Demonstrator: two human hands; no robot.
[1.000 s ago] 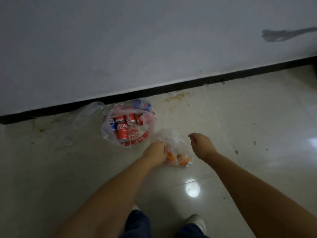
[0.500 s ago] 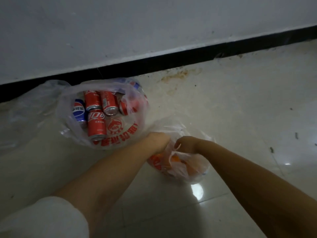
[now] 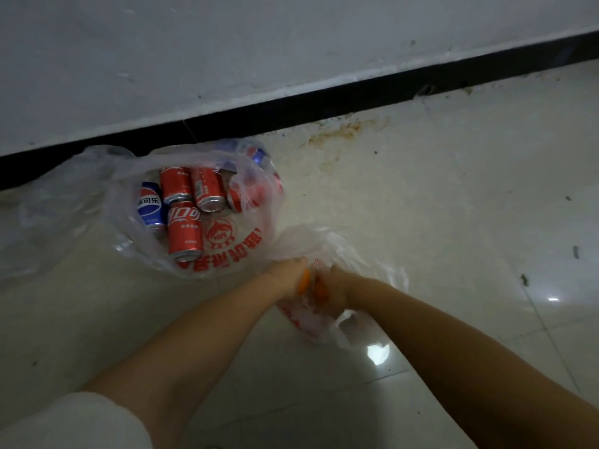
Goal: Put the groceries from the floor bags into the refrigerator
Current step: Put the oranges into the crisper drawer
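Note:
A clear plastic bag [image 3: 246, 241] with red print lies open on the floor near the wall, holding several red cola cans [image 3: 184, 231] and a blue Pepsi can [image 3: 149, 205]. To its right lies a second thin bag [image 3: 311, 322] with red print. Both hands are inside its mouth. My left hand [image 3: 287, 275] is closed around an orange fruit [image 3: 303, 283]. My right hand [image 3: 334, 286] is closed around another orange fruit [image 3: 321, 291]. The rest of that bag's contents is hidden.
A crumpled empty clear bag [image 3: 48, 209] lies at the far left by the wall. A black baseboard [image 3: 356, 92] runs along the white wall. The glossy tile floor [image 3: 453, 222] has stains near the wall and a light reflection by my right forearm.
My head has moved closer to the bags. Both hands went from the bag's rim into its mouth and closed on orange fruits.

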